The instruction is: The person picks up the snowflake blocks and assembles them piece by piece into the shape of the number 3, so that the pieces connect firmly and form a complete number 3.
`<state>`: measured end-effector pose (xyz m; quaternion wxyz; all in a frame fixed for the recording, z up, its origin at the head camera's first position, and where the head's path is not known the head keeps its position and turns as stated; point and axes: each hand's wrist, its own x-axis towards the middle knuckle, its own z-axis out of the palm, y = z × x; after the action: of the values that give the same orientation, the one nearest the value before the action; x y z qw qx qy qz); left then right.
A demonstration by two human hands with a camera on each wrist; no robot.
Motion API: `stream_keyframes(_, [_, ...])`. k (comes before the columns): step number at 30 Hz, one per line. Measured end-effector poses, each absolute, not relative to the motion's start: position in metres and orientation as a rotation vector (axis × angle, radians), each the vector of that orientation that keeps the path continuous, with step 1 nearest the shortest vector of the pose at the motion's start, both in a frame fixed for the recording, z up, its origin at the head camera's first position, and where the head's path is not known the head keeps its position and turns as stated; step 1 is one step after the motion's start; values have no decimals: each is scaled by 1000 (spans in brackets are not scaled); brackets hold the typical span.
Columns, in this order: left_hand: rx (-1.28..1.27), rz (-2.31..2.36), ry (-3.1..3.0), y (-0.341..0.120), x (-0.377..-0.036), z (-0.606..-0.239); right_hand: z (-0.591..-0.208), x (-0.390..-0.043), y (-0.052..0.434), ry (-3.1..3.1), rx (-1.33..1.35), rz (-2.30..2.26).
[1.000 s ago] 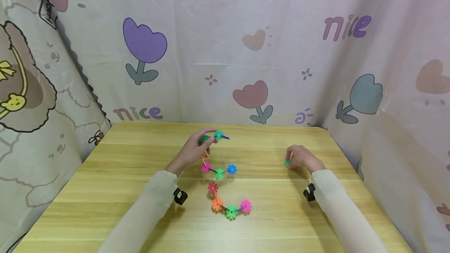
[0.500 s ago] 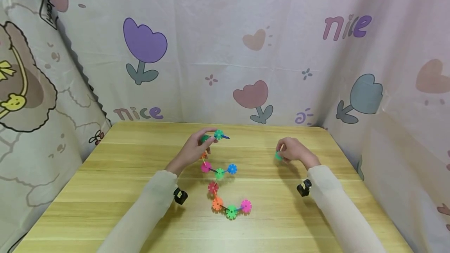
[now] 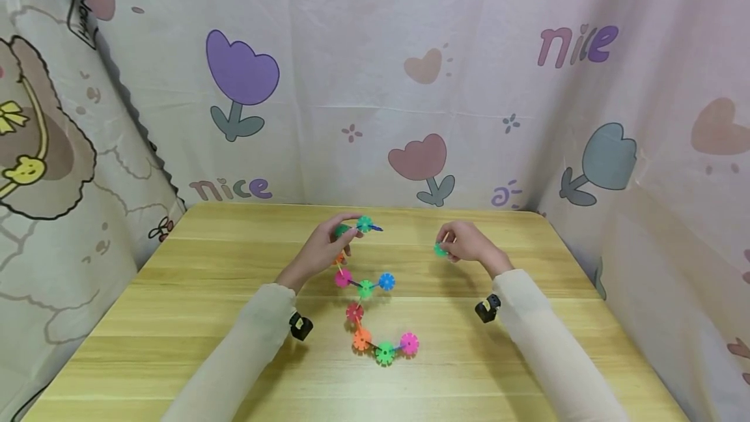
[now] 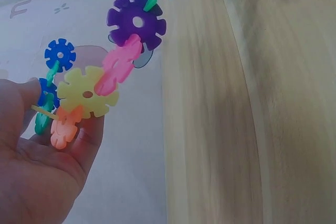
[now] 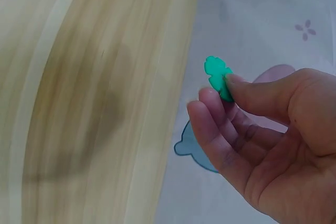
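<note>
Draping the whole back and both sides, a pale curtain (image 3: 375,83) printed with tulips, hearts and the word "nice" closes in the scene. Below it sits the wooden table (image 3: 176,318), its grain running left to right. A chain of snowflake discs (image 3: 375,292), pink, green, blue, red and orange, snakes over the middle of the tabletop, its near end lying at about 6 o'clock of the table's centre and its far end lifted toward 12 o'clock. The left hand (image 3: 325,249) grasps that raised far end, fingers and thumb curled round the topmost discs; the left wrist view shows a yellow disc (image 4: 86,94) and an orange one against the fingers. The right hand (image 3: 465,243), at about 2 o'clock from the centre and well apart from the chain, pinches a single green disc (image 5: 218,77) between thumb and fingertips, clear of the tabletop.
</note>
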<state>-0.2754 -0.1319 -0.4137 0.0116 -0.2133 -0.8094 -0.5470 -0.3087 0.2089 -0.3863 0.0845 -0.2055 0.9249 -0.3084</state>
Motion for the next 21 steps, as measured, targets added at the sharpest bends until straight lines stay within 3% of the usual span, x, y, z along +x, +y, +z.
stream_keyframes(21, [-683, -1719, -2516, -129, -277, -415, -378, -308, 161, 2756, -576, -1128])
